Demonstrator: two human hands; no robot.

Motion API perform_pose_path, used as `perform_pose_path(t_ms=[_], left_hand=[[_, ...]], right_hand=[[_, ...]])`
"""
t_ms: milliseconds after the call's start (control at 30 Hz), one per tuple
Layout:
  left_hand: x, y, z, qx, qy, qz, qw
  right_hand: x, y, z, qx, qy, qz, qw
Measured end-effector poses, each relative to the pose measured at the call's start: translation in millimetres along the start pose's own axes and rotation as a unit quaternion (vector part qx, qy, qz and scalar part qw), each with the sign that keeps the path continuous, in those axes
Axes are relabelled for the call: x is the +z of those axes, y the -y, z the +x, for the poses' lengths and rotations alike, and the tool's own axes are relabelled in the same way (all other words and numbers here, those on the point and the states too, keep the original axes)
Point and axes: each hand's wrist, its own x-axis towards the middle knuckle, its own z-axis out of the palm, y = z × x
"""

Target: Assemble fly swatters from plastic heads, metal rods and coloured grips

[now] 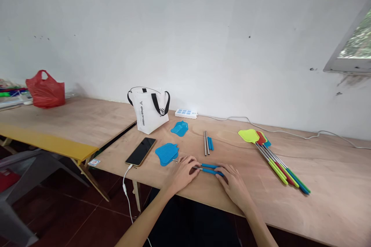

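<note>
Item: two blue-handled metal rods (209, 168), lying flat on the plywood worktop (319, 200) near its front edge. Their long axis runs roughly 9 to 3 o'clock, tilting slightly toward 4 o'clock at the blue end. The bare metal ends point toward 9 o'clock and the blue grips toward 3 o'clock.

Left hand (182, 171): palm down on the metal ends of the rods, fingers (193, 163) curled down onto the shafts. How firmly they clamp, I cannot tell.

Right hand (234, 183): palm down at the blue end, fingers (223, 171) resting on the grips. They lie close together, touching the rods rather than wrapped around them.

Blue swatter head (166, 153): flat mesh piece, just beside the left hand at its 10 o'clock.

Second blue swatter head (180, 128): farther back, at 12 o'clock from the first.

Spare rods (207, 143): a small bundle of metal and blue pieces, long axis 12 to 6 o'clock, at 12 o'clock from the hands.

Assembled fly swatters (275, 162): a fanned group with yellow-green, red and blue heads, at 2 o'clock from the right hand. The heads are toward 10 o'clock and the handles toward 4 o'clock.

Phone (140, 151): dark screen up, cable attached, at 9 o'clock from the left hand.

White tote bag (148, 112): upright, behind the phone.

Power strip (186, 113): against the wall, beside the bag.

Red plastic bag (45, 90): on the neighbouring table, far toward 9 o'clock.
</note>
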Motion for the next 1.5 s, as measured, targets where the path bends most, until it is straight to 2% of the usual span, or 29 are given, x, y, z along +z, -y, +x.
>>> perform_pose_path(t_ms=[267,433,667,1200,1500], left_hand=[[-10.4,12.9,-1.7,-0.022,0.016,0.004,1.0],[-8.3,15.1,-2.8,-0.014,0.013,0.01,1.0],[-6.0,10.1,-2.0,-0.013,0.016,-0.016,1.0],[-5.9,12.3,-2.1,0.013,0.023,0.037,0.999],[-5.0,13.4,-2.7,0.018,0.021,0.048,0.998]], right_hand=[[-0.7,-0.4,-0.3,0.013,-0.027,-0.021,0.999],[-0.6,-1.3,-0.4,0.035,-0.041,-0.02,0.998],[1.0,-2.8,-1.3,0.039,-0.039,-0.036,0.998],[1.8,-2.5,-2.6,0.047,-0.011,-0.074,0.996],[3.3,-3.0,-2.5,0.039,-0.022,-0.09,0.995]])
